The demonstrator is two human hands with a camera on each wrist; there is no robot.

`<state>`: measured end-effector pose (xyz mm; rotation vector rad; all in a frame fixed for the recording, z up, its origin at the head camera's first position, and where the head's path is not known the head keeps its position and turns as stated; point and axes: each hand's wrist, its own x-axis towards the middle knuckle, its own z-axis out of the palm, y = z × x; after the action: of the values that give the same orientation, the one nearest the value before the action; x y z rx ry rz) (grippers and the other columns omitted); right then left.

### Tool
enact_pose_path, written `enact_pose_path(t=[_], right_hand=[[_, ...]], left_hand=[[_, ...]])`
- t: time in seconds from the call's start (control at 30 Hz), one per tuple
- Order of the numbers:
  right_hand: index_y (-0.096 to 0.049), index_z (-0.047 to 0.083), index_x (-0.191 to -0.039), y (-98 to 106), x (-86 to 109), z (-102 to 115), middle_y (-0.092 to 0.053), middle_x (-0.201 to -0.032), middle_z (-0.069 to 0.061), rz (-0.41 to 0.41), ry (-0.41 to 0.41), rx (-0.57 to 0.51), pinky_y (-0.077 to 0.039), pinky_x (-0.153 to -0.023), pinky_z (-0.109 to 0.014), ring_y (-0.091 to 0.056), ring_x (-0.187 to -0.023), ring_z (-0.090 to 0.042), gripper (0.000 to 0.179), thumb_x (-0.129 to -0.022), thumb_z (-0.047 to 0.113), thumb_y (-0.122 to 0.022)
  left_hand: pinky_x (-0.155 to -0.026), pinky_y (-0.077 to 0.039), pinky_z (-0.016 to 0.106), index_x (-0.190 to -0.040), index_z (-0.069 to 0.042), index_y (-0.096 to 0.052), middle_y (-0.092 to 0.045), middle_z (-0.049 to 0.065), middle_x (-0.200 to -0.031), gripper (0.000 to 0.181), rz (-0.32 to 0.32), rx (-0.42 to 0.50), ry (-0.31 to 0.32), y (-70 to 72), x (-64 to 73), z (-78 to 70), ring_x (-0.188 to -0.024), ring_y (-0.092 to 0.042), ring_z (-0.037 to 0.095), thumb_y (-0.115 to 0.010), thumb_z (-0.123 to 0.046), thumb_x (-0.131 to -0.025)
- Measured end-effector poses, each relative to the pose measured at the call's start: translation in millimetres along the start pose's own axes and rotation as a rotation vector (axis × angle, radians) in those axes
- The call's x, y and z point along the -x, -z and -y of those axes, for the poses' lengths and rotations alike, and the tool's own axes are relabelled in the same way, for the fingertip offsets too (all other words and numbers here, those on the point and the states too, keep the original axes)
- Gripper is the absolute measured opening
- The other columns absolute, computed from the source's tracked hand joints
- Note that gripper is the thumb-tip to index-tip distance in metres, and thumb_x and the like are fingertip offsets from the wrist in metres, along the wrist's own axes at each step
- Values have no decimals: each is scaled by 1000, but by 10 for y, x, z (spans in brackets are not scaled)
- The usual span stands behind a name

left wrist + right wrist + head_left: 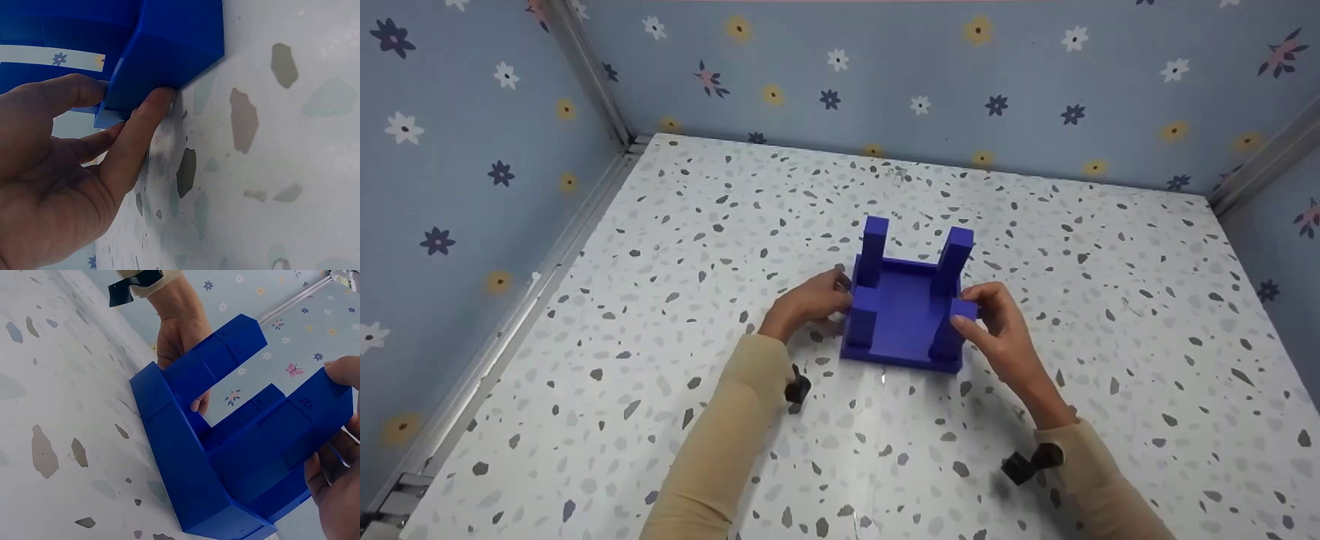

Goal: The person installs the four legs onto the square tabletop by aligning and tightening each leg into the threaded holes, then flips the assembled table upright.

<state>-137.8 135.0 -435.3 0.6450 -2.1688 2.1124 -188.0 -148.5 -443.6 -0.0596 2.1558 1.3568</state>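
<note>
A blue table-like piece (906, 315) lies legs up, a post rising from each corner of its rimmed square base. On the left, my left hand (811, 298) grips the base's edge, thumb and fingers on either side of the rim in the left wrist view (73, 146). My right hand (997, 330) holds the near right leg (952, 330), its thumb against the leg's top and its fingers curled along the outer side. Small raised marks show on the legs in the right wrist view, where the near leg (292, 416) stands close to the right thumb.
A white table (720, 247) with grey speckles spreads under the piece. Blue flowered panels (877, 67) stand behind it and at both sides, with metal rails (592, 75) at the corners. Dark wrist-worn devices (1031, 463) sit by the beige sleeves (735, 427).
</note>
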Motion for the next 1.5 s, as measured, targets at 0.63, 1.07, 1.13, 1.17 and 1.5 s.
enact_pose_path(t=[0.63, 1.07, 1.13, 1.17, 1.5], right_hand=[[-50, -4, -117, 61, -17, -31, -56, -114, -9, 86, -16, -197, -43, -97, -28, -53, -109, -18, 31, -88, -3, -37], [-55, -7, -121, 104, -90, -13, -63, -111, -12, 275, -45, -309, -43, -101, -33, -56, -110, -24, 39, -89, -1, -34], [-56, -6, -120, 104, -92, -13, -63, -110, -12, 277, -59, -323, -44, -99, -33, -58, -107, -24, 38, -89, -1, -34], [-56, -7, -119, 104, -91, -12, -63, -109, -12, 280, -57, -325, -45, -99, -33, -58, -107, -24, 38, -88, -2, -34], [-56, -2, -117, 107, -77, -25, -61, -107, -10, 256, -34, -294, -43, -100, -35, -56, -106, -22, 33, -90, -3, -37]], left_hand=[[-66, -57, 36, -137, -8, -39, -58, 12, -121, 52, 6, 8, 26, 12, 2, 3, -86, -67, 26, -55, -22, -90], [-64, -57, 35, -136, -7, -40, -58, 11, -120, 50, 4, -23, -3, 10, -3, 4, -92, -67, 23, -54, -20, -89], [-62, -56, 34, -136, -7, -40, -58, 11, -120, 51, 5, -36, -14, 10, -4, 2, -92, -66, 22, -53, -19, -89], [-61, -56, 35, -137, -7, -39, -58, 11, -120, 52, 5, -39, -14, 10, -4, 1, -91, -66, 22, -53, -19, -89], [-66, -58, 34, -143, -7, -33, -57, 11, -123, 59, 0, -24, -25, 3, -11, -2, -99, -65, 23, -54, -18, -89]])
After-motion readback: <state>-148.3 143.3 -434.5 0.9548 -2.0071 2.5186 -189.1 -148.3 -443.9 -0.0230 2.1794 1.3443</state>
